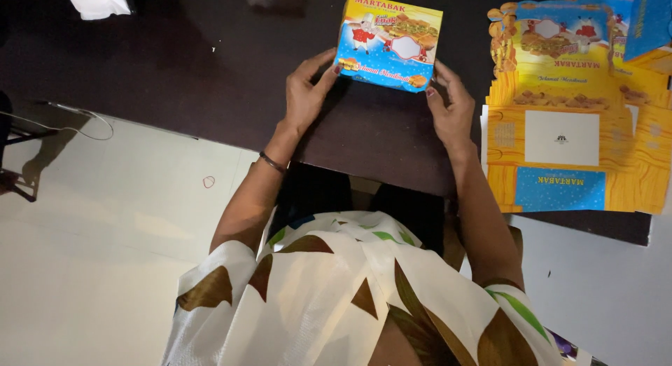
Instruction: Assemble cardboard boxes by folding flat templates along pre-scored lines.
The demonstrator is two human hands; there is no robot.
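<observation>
A closed, folded-up food box [389,42], printed yellow and blue with a cartoon cook and pictures of food, sits on the dark table [210,65]. My left hand [306,91] grips its left side with the fingertips on the near corner. My right hand [451,108] holds its right side, fingers curled against the edge. Both hands keep the box between them near the table's middle.
A stack of flat, unfolded box blanks [567,128] in yellow and blue lies on the table to the right. A crumpled white cloth or paper [98,2] sits at the far left. A thin cable [77,121] runs over the pale floor [105,233] at left.
</observation>
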